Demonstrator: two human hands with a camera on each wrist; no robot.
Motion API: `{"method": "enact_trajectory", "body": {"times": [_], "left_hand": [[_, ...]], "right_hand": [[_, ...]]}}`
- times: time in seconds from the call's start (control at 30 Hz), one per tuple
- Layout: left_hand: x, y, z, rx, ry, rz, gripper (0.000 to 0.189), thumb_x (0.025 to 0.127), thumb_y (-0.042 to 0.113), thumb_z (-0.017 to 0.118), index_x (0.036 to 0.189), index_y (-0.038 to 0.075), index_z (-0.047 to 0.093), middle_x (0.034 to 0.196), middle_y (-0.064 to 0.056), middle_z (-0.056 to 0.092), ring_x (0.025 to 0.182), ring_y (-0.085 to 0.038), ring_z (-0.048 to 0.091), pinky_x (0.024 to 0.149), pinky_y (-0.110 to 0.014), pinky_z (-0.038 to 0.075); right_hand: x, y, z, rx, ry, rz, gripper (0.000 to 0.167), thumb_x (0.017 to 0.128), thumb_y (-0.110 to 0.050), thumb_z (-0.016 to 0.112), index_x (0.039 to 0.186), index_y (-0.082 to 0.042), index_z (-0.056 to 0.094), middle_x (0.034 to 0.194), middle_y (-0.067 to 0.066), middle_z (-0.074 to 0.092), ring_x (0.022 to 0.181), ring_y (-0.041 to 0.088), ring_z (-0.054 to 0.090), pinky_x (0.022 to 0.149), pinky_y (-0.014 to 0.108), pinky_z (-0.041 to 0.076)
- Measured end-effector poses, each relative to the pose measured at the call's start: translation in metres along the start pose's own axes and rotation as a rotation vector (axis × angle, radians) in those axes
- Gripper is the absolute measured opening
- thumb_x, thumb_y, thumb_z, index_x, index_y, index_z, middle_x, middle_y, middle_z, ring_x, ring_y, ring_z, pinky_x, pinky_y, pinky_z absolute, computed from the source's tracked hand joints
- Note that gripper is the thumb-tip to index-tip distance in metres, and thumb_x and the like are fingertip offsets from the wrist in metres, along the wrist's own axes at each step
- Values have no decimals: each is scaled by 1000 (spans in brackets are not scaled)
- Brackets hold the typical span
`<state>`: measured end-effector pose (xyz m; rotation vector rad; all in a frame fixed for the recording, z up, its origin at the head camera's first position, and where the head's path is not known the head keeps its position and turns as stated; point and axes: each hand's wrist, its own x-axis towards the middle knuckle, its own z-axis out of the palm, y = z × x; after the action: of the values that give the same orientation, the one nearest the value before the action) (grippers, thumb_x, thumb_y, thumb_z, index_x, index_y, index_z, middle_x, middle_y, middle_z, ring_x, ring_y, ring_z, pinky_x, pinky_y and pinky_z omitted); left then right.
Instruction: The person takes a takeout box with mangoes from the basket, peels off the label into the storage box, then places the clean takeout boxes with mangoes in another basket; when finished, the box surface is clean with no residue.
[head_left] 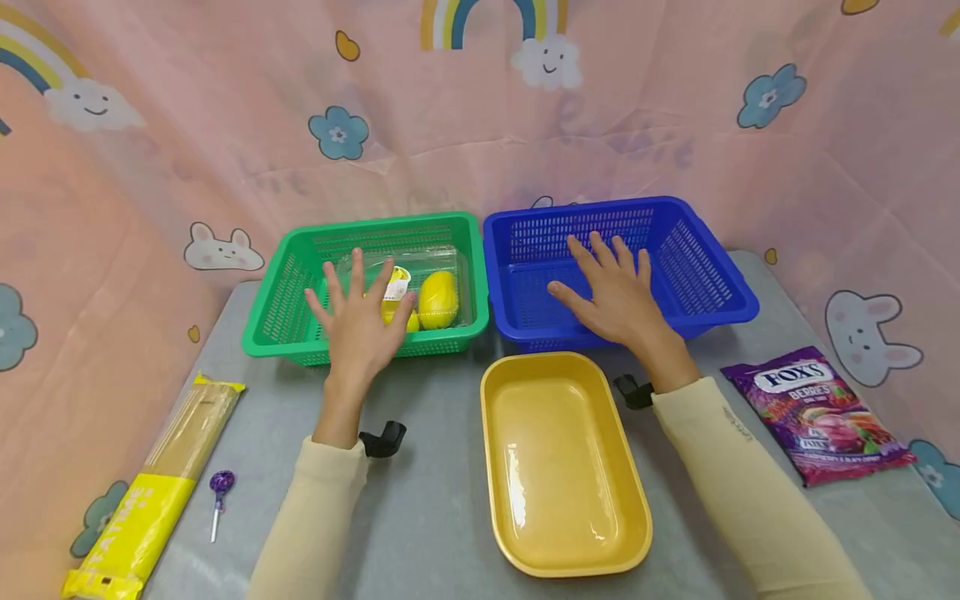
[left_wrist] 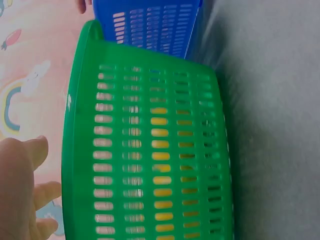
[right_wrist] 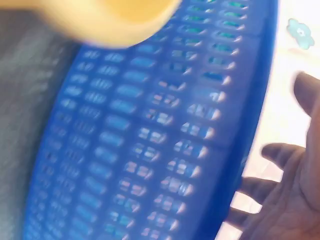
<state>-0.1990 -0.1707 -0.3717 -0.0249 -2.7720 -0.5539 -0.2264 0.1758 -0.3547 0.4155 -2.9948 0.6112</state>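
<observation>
Cream sleeves (head_left: 311,517), head view: nearest, reaching in from the bottom edge, a black mount (head_left: 384,440) at each cuff.
Yellow tray (head_left: 566,467): on the grey worktop (head_left: 420,517), between the forearms.
Left hand (head_left: 358,325): fingers straight and spread, over the green basket (head_left: 258,342).
Clear box (head_left: 463,287): inside that basket, with yellow fruits (head_left: 438,300), partly hidden by the hand.
Right hand (head_left: 618,304): likewise spread, over the blue basket (head_left: 532,296), just beside the green one.
Yellow packet (head_left: 153,492): at left, near a purple lollipop (head_left: 222,483).
FOX'S bag (head_left: 821,417): lies at far right.
Slotted green wall, left wrist view: yellow shows through; fingers appear at the left edge, contact with the rim unclear.
Slotted blue wall, right wrist view: blurred; spread fingers beside the rim, yellow tray's corner above.
</observation>
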Motion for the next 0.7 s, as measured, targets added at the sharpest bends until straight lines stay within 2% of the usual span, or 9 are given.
{"method": "enact_trajectory", "body": {"times": [0.23, 0.37, 0.57, 0.7], "left_hand": [[-9, -19, 0, -83, 65, -26, 59, 102, 58, 47, 150, 23, 53, 170, -11, 23, 158, -46, 3, 118, -74, -7], [-14, -31, 0, -103, 123, -22, 54, 101, 53, 52, 144, 20, 60, 166, -13, 33, 157, -47, 11, 120, -73, -4], [-18, -45, -2, -81, 169, -51, 46, 101, 45, 56, 136, 17, 66, 160, -14, 44, 154, -47, 22, 119, -74, 4], [-19, -53, -4, -62, 191, -77, 44, 100, 43, 57, 133, 16, 68, 156, -15, 49, 152, -49, 27, 119, -73, 9]], "right_hand": [[14, -29, -2, 128, -133, -119, 71, 103, -43, 56, 162, -13, 29, 164, 22, 32, 152, 48, 23, 122, 71, 11], [24, -52, 2, 177, -183, -211, 65, 103, -38, 59, 158, -12, 38, 159, 19, 42, 150, 43, 33, 121, 66, 23], [40, -84, 16, 157, -188, -340, 57, 102, -35, 61, 152, -9, 48, 150, 16, 54, 141, 40, 45, 117, 61, 33], [49, -99, 28, 135, -173, -383, 53, 101, -36, 62, 148, -11, 54, 145, 14, 60, 134, 37, 50, 113, 60, 37]]}}
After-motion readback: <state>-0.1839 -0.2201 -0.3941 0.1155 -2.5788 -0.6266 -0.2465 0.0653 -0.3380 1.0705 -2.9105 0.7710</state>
